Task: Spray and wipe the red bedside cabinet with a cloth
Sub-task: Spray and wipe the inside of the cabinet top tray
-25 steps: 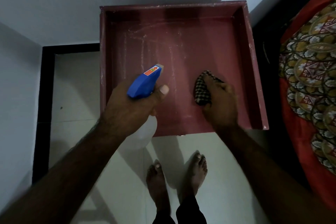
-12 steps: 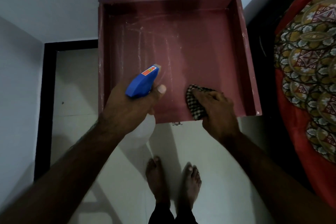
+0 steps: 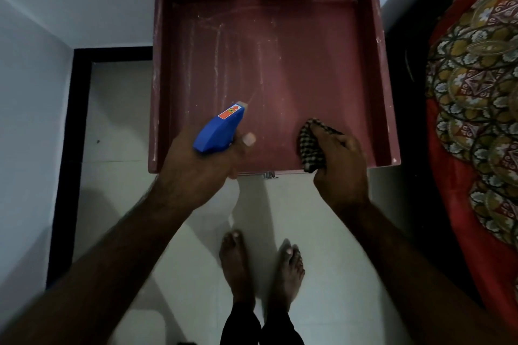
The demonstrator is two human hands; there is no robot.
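The red bedside cabinet (image 3: 280,59) stands against the wall, its recessed top streaked with whitish marks. My left hand (image 3: 196,173) grips a spray bottle with a blue trigger head (image 3: 217,131), nozzle aimed over the top's front left part; the clear bottle body hangs below my hand in front of the cabinet. My right hand (image 3: 340,168) holds a bunched checked cloth (image 3: 311,148) at the front right of the top, near the front rim.
A bed with a red patterned cover (image 3: 476,109) lies close on the right. White walls meet at the left, with a black skirting (image 3: 67,148) along the pale tiled floor (image 3: 117,126). My bare feet (image 3: 260,263) stand in front of the cabinet.
My right hand has drawn the cloth back toward the cabinet's front edge. The spray bottle stays over the front left part.
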